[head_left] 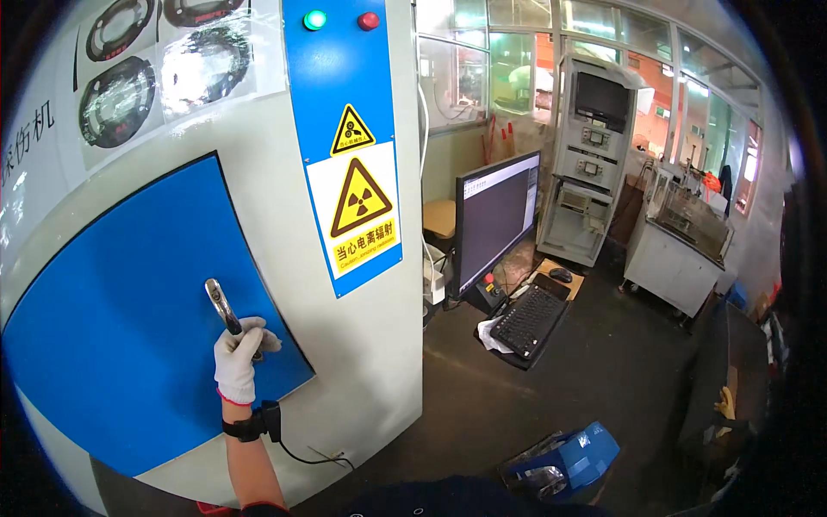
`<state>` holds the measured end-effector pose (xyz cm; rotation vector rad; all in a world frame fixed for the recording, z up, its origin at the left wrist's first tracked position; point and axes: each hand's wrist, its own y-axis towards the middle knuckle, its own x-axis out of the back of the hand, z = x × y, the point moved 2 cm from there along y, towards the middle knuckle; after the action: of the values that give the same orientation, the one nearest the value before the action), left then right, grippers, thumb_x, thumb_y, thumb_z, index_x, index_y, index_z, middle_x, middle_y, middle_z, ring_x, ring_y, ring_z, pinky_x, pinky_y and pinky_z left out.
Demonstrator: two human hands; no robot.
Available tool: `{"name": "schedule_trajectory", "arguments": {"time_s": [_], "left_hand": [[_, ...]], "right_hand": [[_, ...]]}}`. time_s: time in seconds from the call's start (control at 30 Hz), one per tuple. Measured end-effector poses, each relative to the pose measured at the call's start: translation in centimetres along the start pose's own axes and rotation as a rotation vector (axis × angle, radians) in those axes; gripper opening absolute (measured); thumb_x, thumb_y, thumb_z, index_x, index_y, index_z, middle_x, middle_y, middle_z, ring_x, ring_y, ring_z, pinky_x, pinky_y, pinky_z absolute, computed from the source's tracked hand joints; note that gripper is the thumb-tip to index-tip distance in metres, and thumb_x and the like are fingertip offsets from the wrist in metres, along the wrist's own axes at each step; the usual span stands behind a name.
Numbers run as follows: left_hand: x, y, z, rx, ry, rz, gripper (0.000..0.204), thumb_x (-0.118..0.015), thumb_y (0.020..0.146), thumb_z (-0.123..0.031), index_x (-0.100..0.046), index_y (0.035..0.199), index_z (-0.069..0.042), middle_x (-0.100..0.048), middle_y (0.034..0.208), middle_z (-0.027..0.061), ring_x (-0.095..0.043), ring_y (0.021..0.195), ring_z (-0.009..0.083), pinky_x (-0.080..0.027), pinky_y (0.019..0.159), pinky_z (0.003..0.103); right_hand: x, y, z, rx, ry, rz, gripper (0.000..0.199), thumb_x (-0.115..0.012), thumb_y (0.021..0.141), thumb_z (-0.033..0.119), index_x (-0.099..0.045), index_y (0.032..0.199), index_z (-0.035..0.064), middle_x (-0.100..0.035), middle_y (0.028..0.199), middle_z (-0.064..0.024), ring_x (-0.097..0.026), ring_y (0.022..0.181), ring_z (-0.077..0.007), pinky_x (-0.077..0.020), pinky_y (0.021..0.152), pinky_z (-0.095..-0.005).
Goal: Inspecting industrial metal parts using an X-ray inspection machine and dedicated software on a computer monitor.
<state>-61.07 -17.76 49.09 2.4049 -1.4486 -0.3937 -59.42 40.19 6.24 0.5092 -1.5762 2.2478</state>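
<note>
On the blue door (129, 302), the gloved left hand (236, 365) is curled around the handle (221, 303). Working the door seems in hand; moving it would call for a steady grip.

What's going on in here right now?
A person's white-gloved left hand has its fingers around the metal handle of a blue door on a pale cabinet. The door looks closed. The right hand is out of view. To the right, a keyboard sits near a monitor, untouched.
</note>
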Motion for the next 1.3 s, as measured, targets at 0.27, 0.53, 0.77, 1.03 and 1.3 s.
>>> {"name": "schedule_trajectory", "arguments": {"time_s": [0.27,0.53,0.77,1.03,1.3], "left_hand": [[-0.7,0.2,0.5,-0.061,0.040,-0.134,0.026,-0.071,0.113,-0.021,-0.078,0.121,0.003,-0.082,0.092,0.0133,-0.081,0.077,0.0253,-0.067,0.073,0.038],[-1.4,1.0,1.5,-0.064,0.089,-0.357,0.022,-0.074,0.111,-0.018,-0.078,0.117,0.003,-0.081,0.089,0.0124,-0.079,0.072,0.0225,-0.065,0.066,0.036],[1.1,1.2,2.1,-0.024,0.158,-0.458,0.025,-0.081,0.107,-0.022,-0.079,0.116,0.001,-0.077,0.084,0.0093,-0.076,0.067,0.0224,-0.063,0.061,0.036],[-1.0,4.1,2.7,-0.150,0.253,-0.561,0.047,-0.085,0.104,-0.029,-0.065,0.133,0.002,-0.068,0.108,0.0152,-0.068,0.090,0.0286,-0.058,0.080,0.044],[-3.6,0.3,3.2,-0.511,0.616,-0.889,0.079,-0.089,0.102,-0.036,-0.047,0.155,0.005,-0.056,0.140,0.0249,-0.058,0.122,0.0379,-0.051,0.104,0.054]], "right_hand": [[-0.1,0.1,-0.9,0.063,0.039,-0.022,0.051,-0.053,0.110,0.043,-0.081,0.142,0.0140,-0.073,0.155,-0.0156,-0.068,0.144,-0.0395,-0.0550,0.119,-0.0520],[-2.6,-1.1,-8.4,0.043,0.054,-0.010,0.050,-0.052,0.111,0.039,-0.081,0.142,0.0129,-0.073,0.156,-0.0151,-0.068,0.145,-0.0394,-0.0552,0.119,-0.0514],[-5.2,-1.7,-16.9,-0.041,0.008,-0.008,0.049,-0.052,0.111,0.036,-0.081,0.142,0.0120,-0.072,0.156,-0.0147,-0.067,0.145,-0.0393,-0.0554,0.119,-0.0509],[-8.6,-1.2,-17.7,-0.095,0.174,-0.074,0.047,-0.052,0.112,0.033,-0.081,0.142,0.0110,-0.072,0.157,-0.0142,-0.067,0.145,-0.0392,-0.0556,0.119,-0.0504],[-6.6,-1.8,-22.0,-0.199,0.327,-0.027,0.051,-0.052,0.110,0.039,-0.080,0.144,0.0130,-0.071,0.158,-0.0147,-0.065,0.148,-0.0387,-0.0538,0.120,-0.0508]]}}
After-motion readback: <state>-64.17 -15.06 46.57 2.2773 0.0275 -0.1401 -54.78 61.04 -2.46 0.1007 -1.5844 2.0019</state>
